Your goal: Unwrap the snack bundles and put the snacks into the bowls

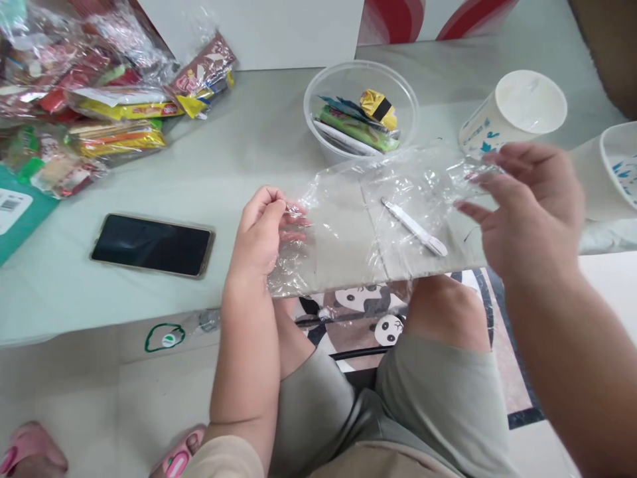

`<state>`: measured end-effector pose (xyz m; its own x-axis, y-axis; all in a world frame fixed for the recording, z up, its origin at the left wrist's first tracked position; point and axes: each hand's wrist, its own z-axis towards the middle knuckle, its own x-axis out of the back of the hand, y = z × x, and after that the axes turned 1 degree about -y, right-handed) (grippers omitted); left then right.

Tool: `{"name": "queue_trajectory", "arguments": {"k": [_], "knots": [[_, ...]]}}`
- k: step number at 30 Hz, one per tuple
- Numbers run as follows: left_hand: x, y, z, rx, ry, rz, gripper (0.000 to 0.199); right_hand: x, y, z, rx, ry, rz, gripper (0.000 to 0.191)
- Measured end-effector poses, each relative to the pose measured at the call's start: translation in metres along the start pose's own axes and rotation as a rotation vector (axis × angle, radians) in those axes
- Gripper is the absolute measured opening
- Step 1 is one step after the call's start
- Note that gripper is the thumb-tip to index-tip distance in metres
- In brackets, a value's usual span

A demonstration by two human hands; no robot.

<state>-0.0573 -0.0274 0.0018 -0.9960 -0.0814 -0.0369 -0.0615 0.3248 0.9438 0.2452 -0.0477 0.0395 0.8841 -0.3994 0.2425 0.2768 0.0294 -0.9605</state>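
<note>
A clear plastic bag (343,206) is stretched between my two hands above the table's front edge. My left hand (263,229) grips its left end, thumb on top, with the other fingers showing through the film. At the bag's right end, my right hand (532,206) is a little blurred; its bent fingers and thumb have crinkled film between them. A slim white tool (415,228), its exact kind unclear, lies on the table between the hands, partly under or behind the film. Just beyond the bag stands a clear round tub (318,136) containing several wrapped snacks.
Two paper cups (480,129) (590,176) stand at the right. A phone (152,244) lies left of my left hand. Packaged snacks (119,106) are heaped at the back left, near a green package (24,216). A white box (279,33) borders the back. Another person's pink shoes (37,448) show below.
</note>
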Motion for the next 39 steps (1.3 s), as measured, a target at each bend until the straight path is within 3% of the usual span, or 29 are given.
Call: {"name": "queue_trajectory", "arguments": {"k": [2,4,8,10,15,23,31,34,39], "knots": [[-0.003,0.002,0.0,0.033,0.002,-0.018,0.018,-0.006,0.012,-0.017,-0.235,-0.01,0.149,0.04],[-0.006,0.004,-0.001,0.053,-0.007,-0.016,0.017,-0.014,0.018,-0.035,-0.388,-0.12,0.22,0.053],[-0.007,0.006,-0.002,0.062,0.034,0.007,0.018,-0.028,0.014,-0.051,-0.448,-0.34,0.201,0.057],[-0.006,0.006,-0.002,0.054,0.06,-0.008,0.017,-0.03,0.011,-0.05,-0.419,-0.308,0.17,0.054],[-0.001,0.005,-0.001,-0.016,0.116,-0.071,0.011,-0.021,0.019,-0.046,-0.33,-0.08,0.222,0.051],[-0.003,0.002,-0.003,-0.009,0.075,-0.048,0.016,-0.003,0.022,-0.06,-0.326,0.062,0.185,0.046],[-0.003,0.002,-0.004,-0.05,0.15,-0.073,0.014,0.004,0.018,-0.058,-0.32,0.229,0.221,0.034],[-0.001,0.002,-0.003,-0.029,0.123,-0.057,0.017,0.005,0.024,-0.058,-0.298,0.185,0.249,0.028],[-0.001,0.0,-0.001,-0.013,0.057,-0.018,0.017,0.003,0.03,-0.068,-0.465,-0.028,0.236,0.04]]}}
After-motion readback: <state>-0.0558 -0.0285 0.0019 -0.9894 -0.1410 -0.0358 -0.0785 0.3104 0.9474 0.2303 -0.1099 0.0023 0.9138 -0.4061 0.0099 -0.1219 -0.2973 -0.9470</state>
